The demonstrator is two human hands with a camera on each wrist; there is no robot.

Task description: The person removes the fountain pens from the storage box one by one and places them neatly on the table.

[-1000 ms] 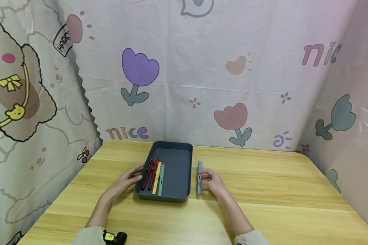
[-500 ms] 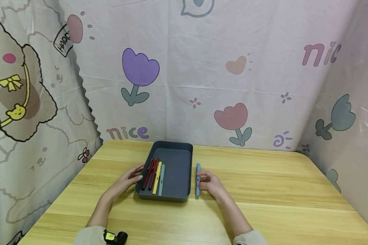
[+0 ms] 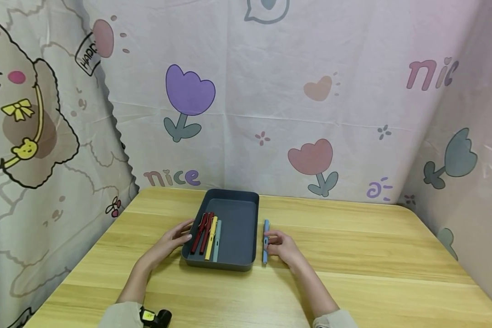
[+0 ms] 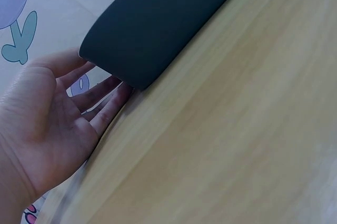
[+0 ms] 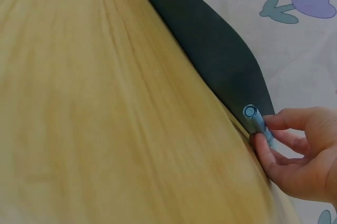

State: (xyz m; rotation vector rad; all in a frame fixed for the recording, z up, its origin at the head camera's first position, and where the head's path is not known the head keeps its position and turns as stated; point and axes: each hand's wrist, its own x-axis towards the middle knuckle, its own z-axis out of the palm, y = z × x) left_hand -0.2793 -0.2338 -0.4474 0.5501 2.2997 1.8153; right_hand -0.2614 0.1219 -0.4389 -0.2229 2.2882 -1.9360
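Observation:
A dark grey rectangular tray lies lengthwise on the table. Inside it, along the left side, two dark red pens, a yellow pen and a pale teal pen lie side by side. My left hand rests with extended fingers against the tray's left wall, as the left wrist view also shows. Just outside the right wall, my right hand pinches a light blue pen between thumb and fingers. In the right wrist view the round end of this pen faces the camera.
The light wooden table extends to both sides of the tray. A printed curtain hangs behind its back edge. On the left wrist sits a black device with a yellow label.
Over the past second, the right hand has shifted the blue pen slightly toward me and a little closer to the tray. The left hand and tray have stayed in place.

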